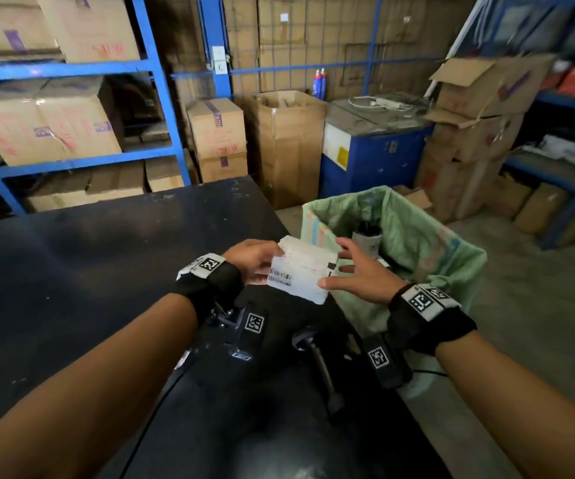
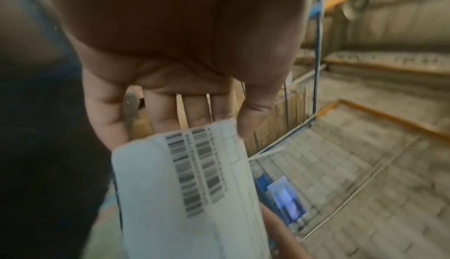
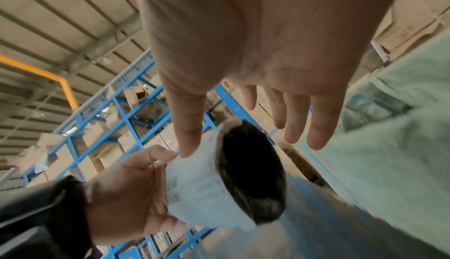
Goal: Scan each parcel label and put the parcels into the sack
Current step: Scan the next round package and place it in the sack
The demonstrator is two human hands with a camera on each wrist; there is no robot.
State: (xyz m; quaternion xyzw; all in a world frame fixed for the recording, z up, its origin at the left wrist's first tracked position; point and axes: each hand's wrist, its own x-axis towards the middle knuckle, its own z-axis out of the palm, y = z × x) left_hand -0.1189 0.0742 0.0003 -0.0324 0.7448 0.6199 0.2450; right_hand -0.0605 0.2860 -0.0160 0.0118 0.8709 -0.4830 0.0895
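Note:
A white parcel point(image 1: 301, 271) with a barcode label is held over the right edge of the black table point(image 1: 106, 271), beside the sack. My left hand point(image 1: 268, 261) grips its left end, thumb on top and fingers underneath. My right hand point(image 1: 337, 264) is spread wide at the parcel's right side, and only its thumb tip touches the near corner. The green sack point(image 1: 427, 250) stands open just right of the table with a grey parcel point(image 1: 367, 236) inside. The left wrist view shows the barcode on the parcel point(image 2: 185, 186). In the right wrist view the parcel point(image 3: 194, 186) sits in my left hand point(image 3: 126, 182).
A black scanner on a stand point(image 1: 313, 347) sits on the table between my forearms, with a cable running off to the right. Blue racking with cardboard boxes point(image 1: 54, 133) lines the left and back. A blue machine point(image 1: 372, 153) and stacked boxes point(image 1: 469, 133) stand behind the sack.

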